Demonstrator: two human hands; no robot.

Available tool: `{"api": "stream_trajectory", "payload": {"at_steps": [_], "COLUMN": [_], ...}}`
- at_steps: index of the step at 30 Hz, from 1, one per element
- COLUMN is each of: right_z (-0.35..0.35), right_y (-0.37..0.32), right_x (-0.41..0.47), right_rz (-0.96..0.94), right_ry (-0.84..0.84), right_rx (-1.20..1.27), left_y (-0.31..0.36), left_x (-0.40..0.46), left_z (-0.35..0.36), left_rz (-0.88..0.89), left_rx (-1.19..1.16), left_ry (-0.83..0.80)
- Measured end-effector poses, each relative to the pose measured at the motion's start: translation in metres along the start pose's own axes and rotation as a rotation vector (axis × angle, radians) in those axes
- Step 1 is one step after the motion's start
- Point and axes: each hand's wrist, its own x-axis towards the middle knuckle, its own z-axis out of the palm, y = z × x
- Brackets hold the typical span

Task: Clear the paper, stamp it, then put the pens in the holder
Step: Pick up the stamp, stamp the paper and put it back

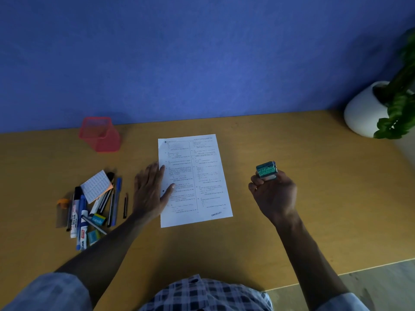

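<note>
A printed white paper (197,176) lies in the middle of the wooden desk, with a dark "CANCELLED" mark (216,213) near its lower right corner. My left hand (149,190) lies flat with straight fingers on the paper's left edge. To the right of the paper, my right hand (272,194) grips a green stamp (266,170) above the desk, its printing face turned up. A heap of pens and markers (89,209) lies at the left. Behind the heap stands a red mesh holder (100,134) with nothing showing inside.
The desk (314,221) meets a blue wall at the back. A small printed card (96,186) and erasers sit on the pen heap. At the far right stands a white pot (365,111) with a green plant. The desk's front edge runs by my checked shirt.
</note>
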Motion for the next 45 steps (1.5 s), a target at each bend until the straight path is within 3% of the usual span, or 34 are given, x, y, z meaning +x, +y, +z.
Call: {"api": "stream_trajectory", "payload": {"at_steps": [4,8,11,20,32,45], "right_z": [-0.003,-0.011,-0.019,-0.028,-0.022,-0.016], "right_y": [-0.003,-0.003,-0.002,-0.017,-0.023,-0.018], "right_x": [0.016,0.037,0.058,0.128,0.191,0.214], "right_rz": [0.02,-0.177,-0.361,-0.485,-0.493,-0.43], "right_ry": [0.088,0.286,0.271,0.36,0.374,0.453], "right_rx": [-0.123,-0.653,-0.895,-1.315,-1.503,-1.517], "left_y": [-0.003,-0.004,-0.003,-0.002,-0.005,-0.005], "left_x": [0.004,0.003,0.004,0.003,0.005,0.004], "left_z": [0.002,0.006,0.005,0.004,0.008,0.009], "left_rz": [-0.006,-0.026,-0.03,-0.027,-0.041,-0.044], "left_rx": [0.003,0.002,-0.006,-0.006,-0.008,-0.022], "left_ry": [-0.023,-0.034,-0.038,-0.038,-0.041,-0.034]}}
